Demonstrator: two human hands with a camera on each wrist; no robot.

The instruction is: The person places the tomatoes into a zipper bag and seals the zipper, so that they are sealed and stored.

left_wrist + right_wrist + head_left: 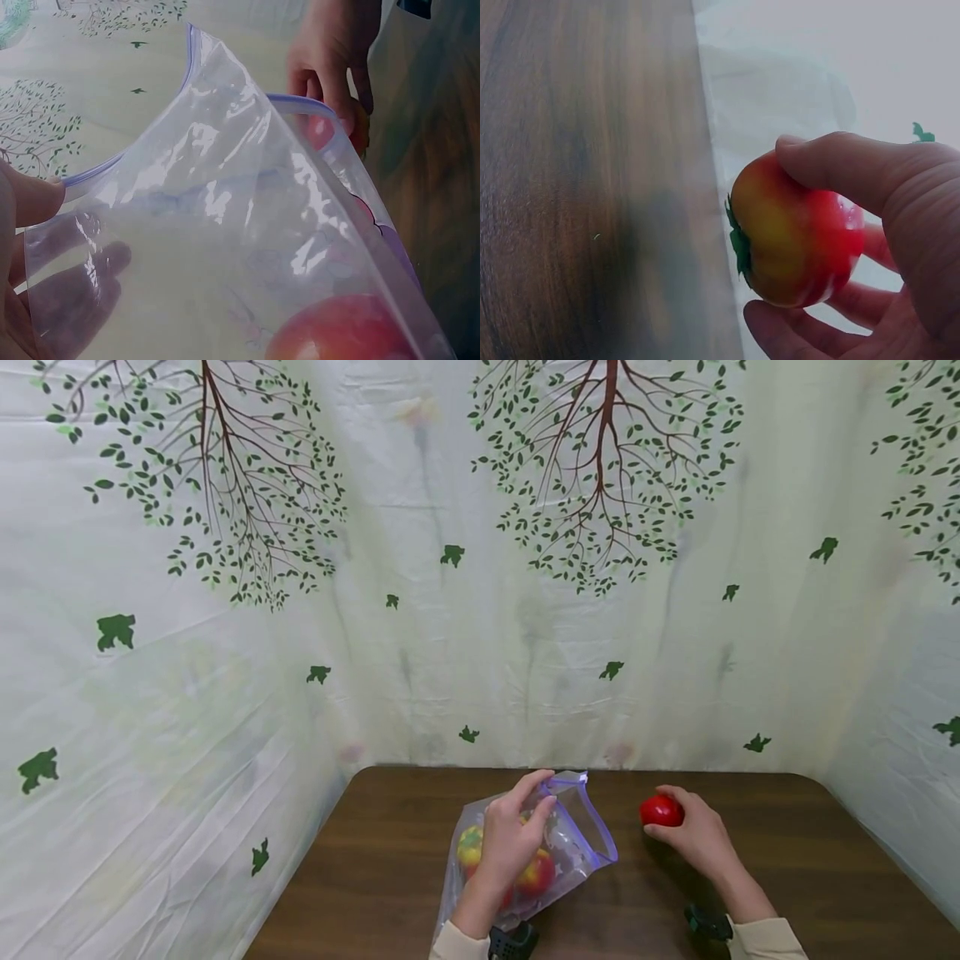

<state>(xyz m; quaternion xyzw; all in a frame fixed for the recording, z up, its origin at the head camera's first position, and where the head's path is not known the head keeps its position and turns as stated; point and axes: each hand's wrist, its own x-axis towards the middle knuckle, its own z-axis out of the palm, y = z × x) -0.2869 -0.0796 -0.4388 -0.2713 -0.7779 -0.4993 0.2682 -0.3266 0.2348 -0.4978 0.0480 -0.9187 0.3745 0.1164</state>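
In the head view my left hand (513,835) grips the purple-zipped rim of a clear plastic zip bag (573,847). The left wrist view shows the thumb (37,199) on the near side of that rim and the fingers behind the film. Several red-and-yellow tomatoes (536,872) lie inside the bag, whose mouth gapes toward the right. My right hand (705,837) holds another tomato (662,811) above the table, to the right of the bag. Up close this tomato (799,232) is red and yellow with a green leafy top, between thumb and fingers.
A dark brown wooden table (375,877) with rounded far corners lies beneath both hands. Behind it and at its sides hangs a pale curtain (405,693) printed with trees and green leaves. Both wrists wear a black device (707,923).
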